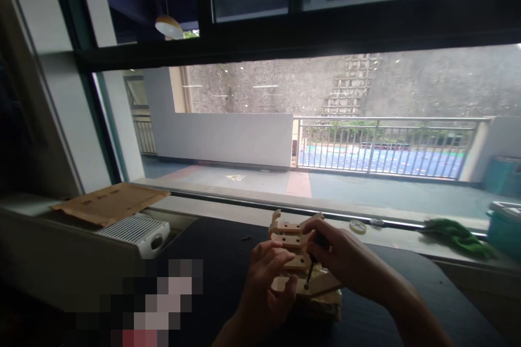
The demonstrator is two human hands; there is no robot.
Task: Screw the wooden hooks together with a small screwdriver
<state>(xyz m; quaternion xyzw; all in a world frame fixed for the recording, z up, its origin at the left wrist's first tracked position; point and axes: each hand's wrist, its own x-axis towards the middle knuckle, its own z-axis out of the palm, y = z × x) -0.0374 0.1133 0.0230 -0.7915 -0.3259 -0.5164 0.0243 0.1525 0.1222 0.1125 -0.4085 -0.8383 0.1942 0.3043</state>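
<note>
A small pale wooden assembly [293, 233] of several stacked slats stands upright on a dark table [220, 260], just in front of a window sill. My left hand [266, 276] grips its lower left side, fingers curled round a slat. My right hand [345, 260] is closed round a thin black screwdriver [310, 272], whose tip points down onto a lower wooden piece [321, 284]. Under the assembly lies a crumpled clear bag [329, 303].
A flat cardboard piece [112, 201] lies on the sill at left above a white ribbed device [136, 230]. A roll of tape [358, 225] and a green cloth [458, 234] sit on the sill at right, with a teal bin [504, 227] at the far right. A small dark screw [246, 238] lies on the table.
</note>
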